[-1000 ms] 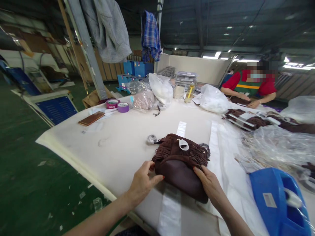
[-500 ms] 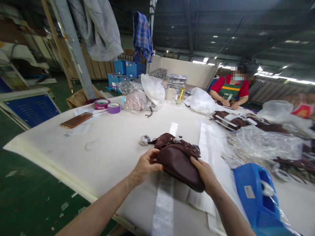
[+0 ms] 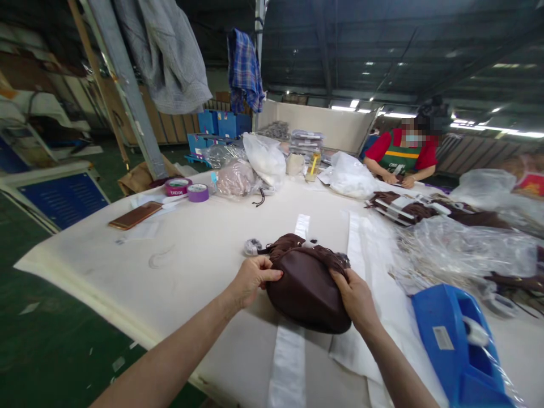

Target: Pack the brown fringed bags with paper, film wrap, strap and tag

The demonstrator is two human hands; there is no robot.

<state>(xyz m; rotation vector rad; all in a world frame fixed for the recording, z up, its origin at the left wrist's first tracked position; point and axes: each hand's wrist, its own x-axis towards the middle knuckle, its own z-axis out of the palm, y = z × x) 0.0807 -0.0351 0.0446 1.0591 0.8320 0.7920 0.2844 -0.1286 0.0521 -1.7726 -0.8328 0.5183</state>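
Observation:
A dark brown drawstring pouch (image 3: 310, 289) with a smooth rounded base facing me is between my hands, over a white strip (image 3: 289, 351) on the table. My left hand (image 3: 255, 277) pinches its left edge, thumb on the front. On the other side, my right hand (image 3: 357, 297) grips the right edge, fingers partly hidden behind it. Gathered folds and cords lie along the pouch's far side. A small wrapped ball-like piece (image 3: 253, 246) sits at the end of a cord on the left.
White sheets (image 3: 378, 317) lie right of the pouch, beside a blue tape dispenser (image 3: 446, 345). A phone (image 3: 136, 215) and tape rolls (image 3: 198, 192) rest at left. Plastic bags (image 3: 266, 161) stand at the back. A co-worker (image 3: 403, 153) works at the far right.
The pouch has turned and its base looks rounder and wider, pulled between both hands. My left hand still pinches the left edge; the view has shifted slightly.

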